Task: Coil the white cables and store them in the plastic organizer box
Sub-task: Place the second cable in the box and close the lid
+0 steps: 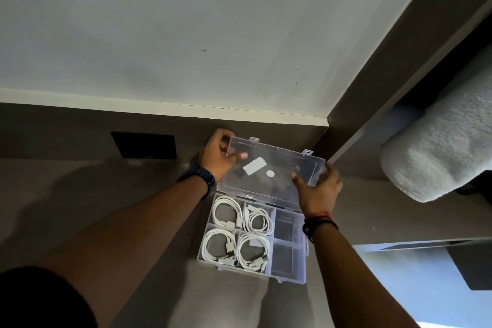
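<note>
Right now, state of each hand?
Left hand: closed on the far-left corner of the clear lid.
Right hand: fingers spread, gripping the lid's right edge.

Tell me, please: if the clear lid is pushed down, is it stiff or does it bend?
Probably it flexes a little: the lid looks like thin clear plastic. Both hands, left hand and right hand, hold its ends. It probably feels light.
</note>
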